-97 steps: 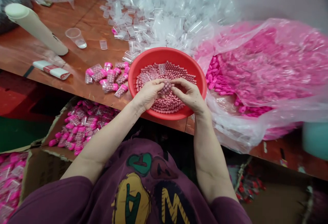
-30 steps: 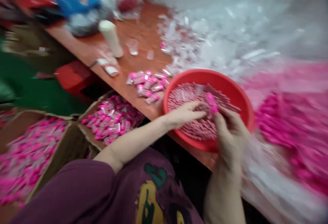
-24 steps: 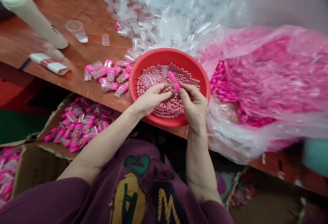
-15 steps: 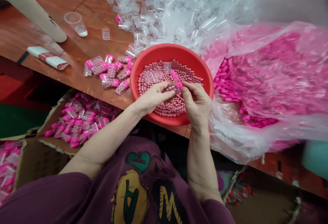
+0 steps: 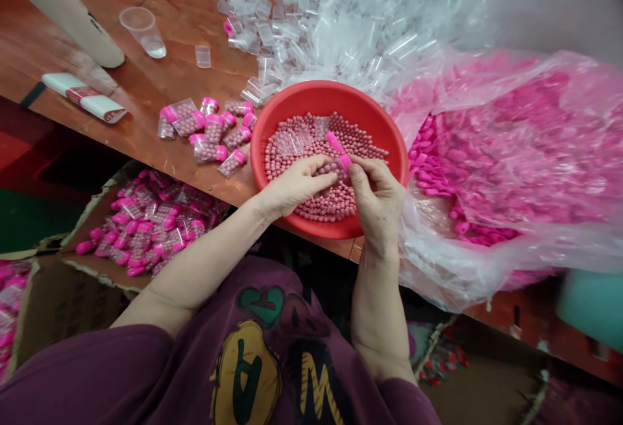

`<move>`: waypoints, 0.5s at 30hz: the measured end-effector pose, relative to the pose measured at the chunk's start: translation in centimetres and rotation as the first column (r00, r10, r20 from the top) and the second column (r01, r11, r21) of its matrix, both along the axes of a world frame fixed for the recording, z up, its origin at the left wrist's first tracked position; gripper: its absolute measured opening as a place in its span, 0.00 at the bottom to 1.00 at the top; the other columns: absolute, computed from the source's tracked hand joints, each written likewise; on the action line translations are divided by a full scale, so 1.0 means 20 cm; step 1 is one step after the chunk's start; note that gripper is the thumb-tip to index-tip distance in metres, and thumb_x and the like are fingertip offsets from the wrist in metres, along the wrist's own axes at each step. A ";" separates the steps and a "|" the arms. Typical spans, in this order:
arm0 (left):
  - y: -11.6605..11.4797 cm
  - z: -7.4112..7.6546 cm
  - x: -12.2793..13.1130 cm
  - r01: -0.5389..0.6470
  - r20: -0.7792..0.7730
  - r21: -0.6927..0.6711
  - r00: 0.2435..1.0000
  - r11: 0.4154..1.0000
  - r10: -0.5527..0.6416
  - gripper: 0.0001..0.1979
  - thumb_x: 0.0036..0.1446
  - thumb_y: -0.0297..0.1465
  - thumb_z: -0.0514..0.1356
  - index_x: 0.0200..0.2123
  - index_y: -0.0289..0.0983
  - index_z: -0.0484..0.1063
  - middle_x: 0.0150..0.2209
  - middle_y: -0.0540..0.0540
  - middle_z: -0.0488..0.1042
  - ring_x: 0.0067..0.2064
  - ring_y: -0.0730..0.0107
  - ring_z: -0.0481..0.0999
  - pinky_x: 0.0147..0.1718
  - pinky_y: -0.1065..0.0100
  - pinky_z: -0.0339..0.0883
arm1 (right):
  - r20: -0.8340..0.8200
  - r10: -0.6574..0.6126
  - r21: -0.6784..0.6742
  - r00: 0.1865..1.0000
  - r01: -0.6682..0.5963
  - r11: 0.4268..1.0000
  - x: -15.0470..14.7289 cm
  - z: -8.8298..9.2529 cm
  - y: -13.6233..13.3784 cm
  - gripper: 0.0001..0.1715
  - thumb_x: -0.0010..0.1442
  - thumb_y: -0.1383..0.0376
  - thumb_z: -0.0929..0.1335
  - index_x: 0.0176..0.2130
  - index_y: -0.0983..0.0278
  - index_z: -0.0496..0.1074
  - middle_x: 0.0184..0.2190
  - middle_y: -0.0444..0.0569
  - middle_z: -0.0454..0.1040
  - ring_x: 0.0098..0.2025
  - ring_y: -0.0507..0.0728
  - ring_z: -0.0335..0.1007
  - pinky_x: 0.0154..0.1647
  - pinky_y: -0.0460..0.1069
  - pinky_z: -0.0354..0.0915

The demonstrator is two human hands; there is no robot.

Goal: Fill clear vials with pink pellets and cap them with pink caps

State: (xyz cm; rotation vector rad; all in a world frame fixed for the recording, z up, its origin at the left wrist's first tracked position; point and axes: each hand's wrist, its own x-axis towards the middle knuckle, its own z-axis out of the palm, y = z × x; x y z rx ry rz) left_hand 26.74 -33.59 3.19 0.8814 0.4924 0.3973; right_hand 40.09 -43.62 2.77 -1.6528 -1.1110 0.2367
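Over a red basin (image 5: 335,92) of small pink beads (image 5: 335,207), both my hands meet at one small clear bottle. My left hand (image 5: 296,185) is closed round the bottle (image 5: 329,169), which has pink beads inside and is partly hidden by my fingers. The fingers of my right hand (image 5: 377,194) pinch a bright pink cap (image 5: 344,161) at the bottle's mouth; a strap-like pink part (image 5: 334,141) sticks up from it. Whether the cap is fully seated I cannot tell. Clear empty bottles (image 5: 294,143) lie on the beads in the basin.
Several filled, capped bottles (image 5: 207,130) lie left of the basin. Behind it spreads a heap of clear bottles (image 5: 331,29). A plastic bag of pink caps (image 5: 525,152) sits at the right. Below the table's left edge stands a carton of filled bottles (image 5: 146,224). A clear cup (image 5: 146,32) stands farther back.
My hands hold nearly the same pose at the bottle and cap. The whole view has shifted slightly; nothing has been let go or newly taken.
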 end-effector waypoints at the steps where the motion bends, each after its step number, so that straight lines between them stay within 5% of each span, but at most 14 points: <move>1: 0.00 0.00 0.00 0.000 -0.001 -0.001 1.000 1.000 0.000 0.04 0.63 0.22 0.66 0.41 0.33 0.77 0.34 0.51 0.74 0.33 0.79 0.69 0.36 0.74 0.64 | 0.005 0.000 -0.003 1.000 0.000 1.000 0.00 0.00 0.00 0.13 0.71 0.53 0.72 0.47 0.56 0.84 0.43 0.46 0.84 0.45 0.57 0.81 0.50 0.56 0.78; 15: -0.02 0.01 0.00 -0.058 -0.033 0.072 0.998 0.996 0.060 0.06 0.67 0.20 0.60 0.37 0.33 0.74 0.30 0.53 0.69 0.27 0.82 0.64 0.27 0.75 0.57 | 0.150 -0.036 0.049 0.988 0.029 0.998 -0.07 -0.05 0.01 0.10 0.73 0.60 0.70 0.46 0.57 0.83 0.40 0.47 0.83 0.44 0.57 0.79 0.49 0.55 0.76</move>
